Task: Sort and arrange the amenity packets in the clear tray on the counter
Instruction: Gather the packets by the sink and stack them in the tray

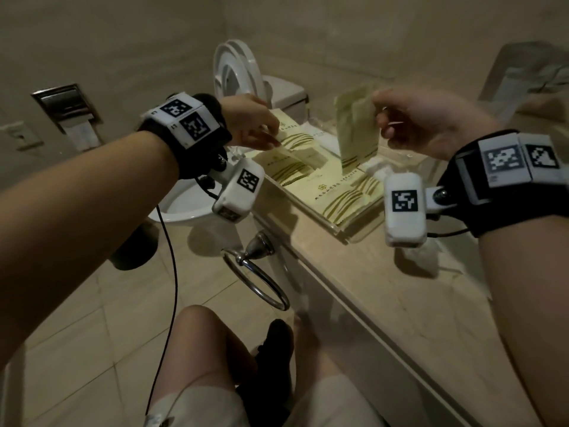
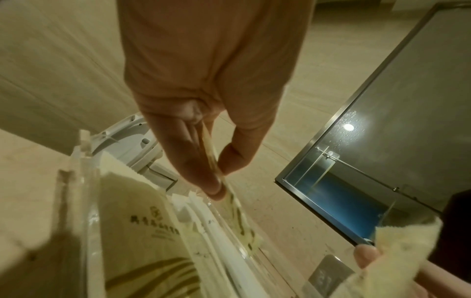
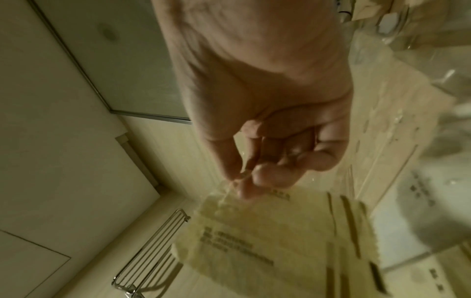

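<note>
A clear tray (image 1: 345,234) sits at the counter's left end, holding pale yellow amenity packets (image 1: 341,198) printed with green stripes, lying flat and overlapping. My left hand (image 1: 274,140) hovers over the tray's far left part, and thumb and forefinger pinch one thin packet (image 1: 303,157) that slants down into the tray. In the left wrist view the same hand (image 2: 219,177) holds this packet (image 2: 238,213) edge-on. My right hand (image 1: 380,118) is raised above the tray's right part and pinches the top edge of hanging packets (image 1: 357,134). Here too the hand (image 3: 242,179) grips those packets (image 3: 267,242).
A toilet (image 1: 237,75) with its lid up stands just left of the counter (image 1: 400,303). A chrome towel ring (image 1: 261,282) hangs on the counter's side, with a dark bin (image 1: 135,245) on the floor. A mirror (image 2: 407,100) backs the counter. My knees are below the counter edge.
</note>
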The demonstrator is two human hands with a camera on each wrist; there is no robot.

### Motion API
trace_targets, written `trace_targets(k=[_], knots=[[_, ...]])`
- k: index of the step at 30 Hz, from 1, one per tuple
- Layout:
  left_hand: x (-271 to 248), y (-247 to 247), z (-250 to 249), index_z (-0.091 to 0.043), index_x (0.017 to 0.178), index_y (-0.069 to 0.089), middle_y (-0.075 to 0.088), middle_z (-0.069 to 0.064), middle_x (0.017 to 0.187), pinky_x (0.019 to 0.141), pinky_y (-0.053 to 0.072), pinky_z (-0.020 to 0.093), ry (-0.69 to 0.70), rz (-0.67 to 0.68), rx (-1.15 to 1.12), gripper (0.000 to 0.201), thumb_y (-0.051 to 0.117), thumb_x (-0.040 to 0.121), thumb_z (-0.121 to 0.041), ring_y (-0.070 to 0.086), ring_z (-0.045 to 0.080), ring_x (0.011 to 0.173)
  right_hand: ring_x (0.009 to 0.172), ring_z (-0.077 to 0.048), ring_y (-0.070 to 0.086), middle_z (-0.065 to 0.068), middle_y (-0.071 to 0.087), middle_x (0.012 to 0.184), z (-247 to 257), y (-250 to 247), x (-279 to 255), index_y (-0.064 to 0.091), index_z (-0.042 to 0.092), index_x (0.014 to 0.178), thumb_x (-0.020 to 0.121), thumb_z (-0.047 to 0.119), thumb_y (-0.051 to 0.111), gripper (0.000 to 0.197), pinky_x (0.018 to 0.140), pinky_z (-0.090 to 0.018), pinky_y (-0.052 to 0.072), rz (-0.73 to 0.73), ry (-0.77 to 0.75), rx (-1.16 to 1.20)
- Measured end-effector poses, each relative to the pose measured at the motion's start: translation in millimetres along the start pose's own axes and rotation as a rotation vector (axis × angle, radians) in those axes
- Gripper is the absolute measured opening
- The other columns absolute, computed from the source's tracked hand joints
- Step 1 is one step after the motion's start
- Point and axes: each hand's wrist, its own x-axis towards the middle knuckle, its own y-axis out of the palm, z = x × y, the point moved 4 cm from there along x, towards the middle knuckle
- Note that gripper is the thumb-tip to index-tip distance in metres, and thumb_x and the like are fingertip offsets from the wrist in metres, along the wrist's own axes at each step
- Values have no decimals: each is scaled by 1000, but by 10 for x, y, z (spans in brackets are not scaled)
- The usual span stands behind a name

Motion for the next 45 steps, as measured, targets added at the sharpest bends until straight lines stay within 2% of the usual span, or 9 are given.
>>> trace_targets(k=[2, 4, 12, 16, 20, 23, 31, 39, 45], knots=[[0, -6, -14, -14, 80, 46, 60, 11, 90, 51, 55, 19, -6, -10, 6, 21, 48, 91, 4, 63, 15, 68, 36, -2, 45, 11, 54, 38, -5, -24, 6, 47, 23, 67, 96, 38, 42, 33, 44, -14, 33, -44, 26, 30], [19, -1, -28, -14, 79, 47, 61, 10, 89, 53, 56, 19, 6, -14, 9, 22, 49, 91, 4, 63, 15, 71, 31, -3, 49, 8, 59, 40, -2, -44, 3, 47, 21, 69, 98, 42, 35, 38, 37, -10, 33, -69, 34, -2], [78, 9, -59, -9, 111, 50, 63, 9, 95, 55, 57, 21, 3, -5, -1, 24, 51, 90, 3, 64, 15, 75, 32, -2, 48, 0, 52, 66, -43, -90, -14, 44, 15, 60, 90, 3, 51, 32, 29, -10, 28, 46, 53, -113], [96, 12, -59, -9, 135, 41, 63, 10, 95, 56, 58, 23, 12, -18, -26, 48, 52, 90, 4, 65, 16, 75, 65, -14, 65, -3, 62, 76, -30, -70, -46, 39, 16, 61, 89, -4, 49, 37, 39, -9, 41, 96, 47, -162], [119, 4, -66, -5, 122, 47, 64, 11, 99, 65, 57, 25, 15, -40, -43, 34, 51, 90, 6, 64, 16, 74, 74, -16, 60, -2, 59, 77, -19, -8, -89, 39, 17, 66, 88, -10, 45, 35, 39, -9, 45, 95, 26, -185], [162, -32, -55, -7, 133, 41, 63, 10, 91, 63, 58, 25, 24, -74, -51, 47, 52, 89, 5, 65, 16, 73, 70, -15, 56, -4, 56, 77, -19, -13, -88, 41, 16, 69, 87, -12, 43, 33, 36, -8, 42, 70, 10, -190], [136, -41, 94, -8, 89, 51, 62, 8, 86, 62, 57, 21, -62, -24, 55, 5, 49, 91, -4, 64, 16, 71, 66, -14, 60, -4, 60, 75, -15, -7, -73, 44, 15, 73, 89, -9, 44, 29, 37, -11, 46, 26, 9, -163], [146, -147, 240, -13, 82, 55, 53, -1, 72, 40, 30, 12, -165, -58, 342, 10, 55, 91, -16, 39, 6, 52, 70, -16, 62, -4, 61, 77, -28, 19, -62, 45, 14, 73, 90, -8, 44, 28, 41, -14, 52, 27, 20, -130], [204, -207, 252, -10, 79, 56, 51, 3, 72, 40, 32, 17, -166, -98, 576, 12, 58, 89, -16, 36, 11, 52, 70, -16, 63, -6, 61, 78, -25, 13, -51, 44, 14, 73, 90, -7, 44, 27, 42, -14, 52, 16, 23, -129]])
